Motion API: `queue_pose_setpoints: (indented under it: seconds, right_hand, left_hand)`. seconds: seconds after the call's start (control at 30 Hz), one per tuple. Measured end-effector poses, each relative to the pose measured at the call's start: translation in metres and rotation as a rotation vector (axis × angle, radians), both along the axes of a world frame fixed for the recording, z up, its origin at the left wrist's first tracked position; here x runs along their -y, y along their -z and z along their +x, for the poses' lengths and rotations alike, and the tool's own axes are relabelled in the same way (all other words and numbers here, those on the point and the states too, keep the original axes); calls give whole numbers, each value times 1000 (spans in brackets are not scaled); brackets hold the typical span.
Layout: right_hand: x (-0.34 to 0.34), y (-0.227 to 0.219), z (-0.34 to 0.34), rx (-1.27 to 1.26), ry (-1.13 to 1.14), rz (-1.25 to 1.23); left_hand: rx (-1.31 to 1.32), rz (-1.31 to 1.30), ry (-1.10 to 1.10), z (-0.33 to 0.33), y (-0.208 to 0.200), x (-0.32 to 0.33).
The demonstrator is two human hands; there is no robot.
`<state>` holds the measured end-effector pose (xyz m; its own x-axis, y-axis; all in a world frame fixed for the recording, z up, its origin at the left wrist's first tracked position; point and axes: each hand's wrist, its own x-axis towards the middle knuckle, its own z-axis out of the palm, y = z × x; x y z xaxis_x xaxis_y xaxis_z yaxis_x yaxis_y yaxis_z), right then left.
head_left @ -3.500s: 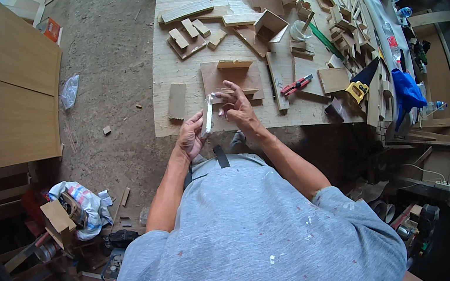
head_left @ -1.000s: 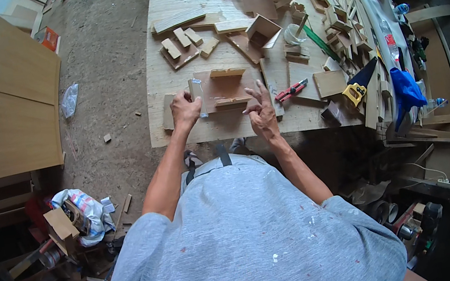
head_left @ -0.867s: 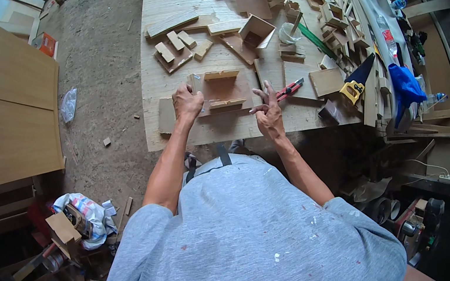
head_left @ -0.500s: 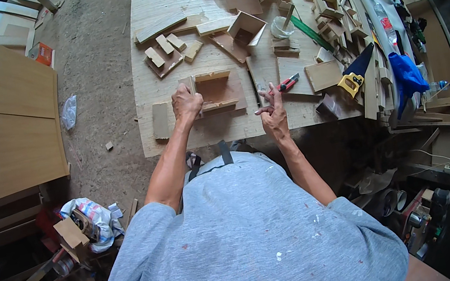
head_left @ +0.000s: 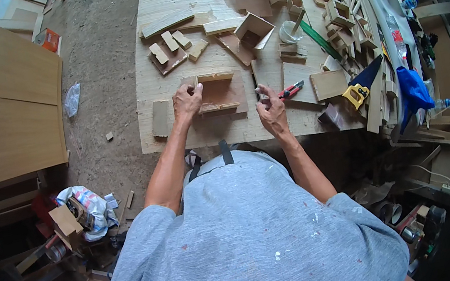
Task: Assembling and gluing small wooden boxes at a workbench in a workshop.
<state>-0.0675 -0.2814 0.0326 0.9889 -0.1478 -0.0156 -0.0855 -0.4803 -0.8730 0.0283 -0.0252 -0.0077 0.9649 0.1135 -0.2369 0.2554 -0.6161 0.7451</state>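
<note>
Your left hand (head_left: 187,100) grips the left end of the small wooden frame (head_left: 219,92) lying on the surface (head_left: 166,1), steadying it, while your right hand (head_left: 272,113) pinches something small beside the red cutter (head_left: 290,91).

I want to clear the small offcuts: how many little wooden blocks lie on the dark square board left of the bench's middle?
3: the left block, the middle block and the right block, side by side on the board. None looks hidden.
</note>
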Motion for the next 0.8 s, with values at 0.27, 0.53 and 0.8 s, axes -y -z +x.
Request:
queue_pose_setpoints:
  seconds: [0.27, 0.53, 0.8]
  right_hand:
    - [-12, 14, 100, 274, -315, -405]
    - [-46, 21, 144, 162, -660, -303]
    - [-59, 35, 148, 32, -639, -366]
  left_hand:
    - [-296, -558, -136, 5, -2, -16]
    - [-323, -550, -187, 5, 0, -11]
    - [-432, -587, -101, 16, -10, -16]
